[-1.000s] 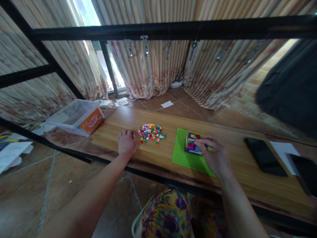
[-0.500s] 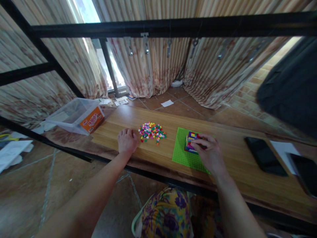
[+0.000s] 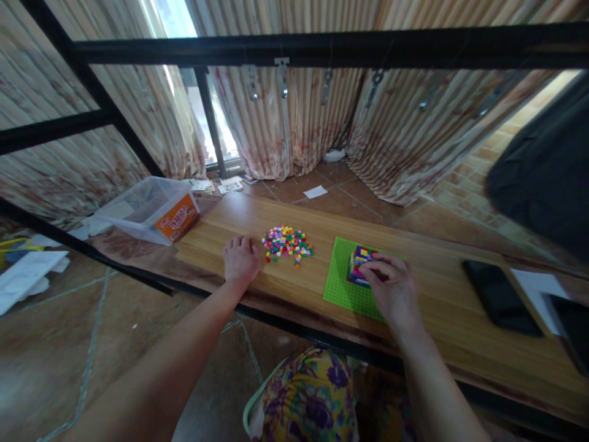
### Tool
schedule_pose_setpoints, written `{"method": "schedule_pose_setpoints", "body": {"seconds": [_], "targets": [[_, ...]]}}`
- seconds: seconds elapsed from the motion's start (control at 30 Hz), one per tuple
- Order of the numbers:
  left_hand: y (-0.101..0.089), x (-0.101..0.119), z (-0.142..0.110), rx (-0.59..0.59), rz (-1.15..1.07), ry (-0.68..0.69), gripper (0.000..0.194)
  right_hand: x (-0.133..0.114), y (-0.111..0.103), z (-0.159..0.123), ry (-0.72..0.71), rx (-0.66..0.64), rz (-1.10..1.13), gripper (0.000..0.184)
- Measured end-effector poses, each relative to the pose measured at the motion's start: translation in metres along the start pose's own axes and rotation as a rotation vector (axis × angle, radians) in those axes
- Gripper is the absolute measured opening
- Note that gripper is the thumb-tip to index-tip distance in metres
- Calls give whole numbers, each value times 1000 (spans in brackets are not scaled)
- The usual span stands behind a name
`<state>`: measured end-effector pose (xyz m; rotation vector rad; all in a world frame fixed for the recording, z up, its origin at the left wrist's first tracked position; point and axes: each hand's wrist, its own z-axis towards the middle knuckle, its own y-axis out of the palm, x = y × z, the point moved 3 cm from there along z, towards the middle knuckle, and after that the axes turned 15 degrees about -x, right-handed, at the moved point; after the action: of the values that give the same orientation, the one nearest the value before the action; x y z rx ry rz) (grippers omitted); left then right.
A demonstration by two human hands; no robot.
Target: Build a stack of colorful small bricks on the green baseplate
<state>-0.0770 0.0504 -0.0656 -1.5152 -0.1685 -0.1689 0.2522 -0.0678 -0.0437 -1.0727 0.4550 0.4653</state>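
Note:
My left hand (image 3: pixel 242 259) rests on the tabletop with its fingers curled under; whatever may be inside them is hidden. Just right of it lies a loose pile of small, many-coloured toy bricks (image 3: pixel 288 242). A green studded baseplate (image 3: pixel 338 285) sits further right, bearing a low structure of stacked coloured bricks (image 3: pixel 355 274). Over the right part of this structure is my right hand (image 3: pixel 396 288), its thumb and fingers closed together at the top bricks. The hand covers much of the structure, and I cannot make out a separate brick between the fingertips.
A clear plastic box (image 3: pixel 138 209) with an orange label stands beyond the left end of the wooden table (image 3: pixel 442 270). A black phone (image 3: pixel 500 298), white paper (image 3: pixel 536 291) and a second dark device (image 3: pixel 570 325) lie at the right. A black metal bar (image 3: pixel 322 50) crosses above.
The whole view has shifted slightly, so everything appears a little further right. Both hands keep about the same places on the table and at the brick structure.

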Motion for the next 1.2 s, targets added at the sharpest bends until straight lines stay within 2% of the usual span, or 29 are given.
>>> {"method": "schedule_pose_setpoints", "body": {"seconds": [0.27, 0.53, 0.6, 0.67, 0.77, 0.83, 0.97, 1.2], "targets": [[2, -1, 1, -4, -9, 7, 39, -2, 3, -1, 6, 12, -13, 25], [0, -1, 0, -5, -18, 3, 39, 1, -2, -2, 82, -13, 135, 25], [0, 0, 0, -3, -19, 3, 39, 4, -6, -2, 104, 41, 228, 24], [0, 0, 0, -6, -16, 1, 39, 8, -12, -2, 157, 150, 296, 24], [-1, 1, -1, -10, -18, 2, 39, 9, -16, -2, 240, 291, 319, 26], [0, 0, 0, -8, -24, 1, 38, 3, -15, -2, 225, 313, 300, 27], [0, 0, -1, -8, -14, -1, 37, -27, -2, -2, 76, 208, 263, 23], [0, 0, -1, -6, 1, 11, 34, -77, 54, -7, -160, -187, 197, 20]]}}
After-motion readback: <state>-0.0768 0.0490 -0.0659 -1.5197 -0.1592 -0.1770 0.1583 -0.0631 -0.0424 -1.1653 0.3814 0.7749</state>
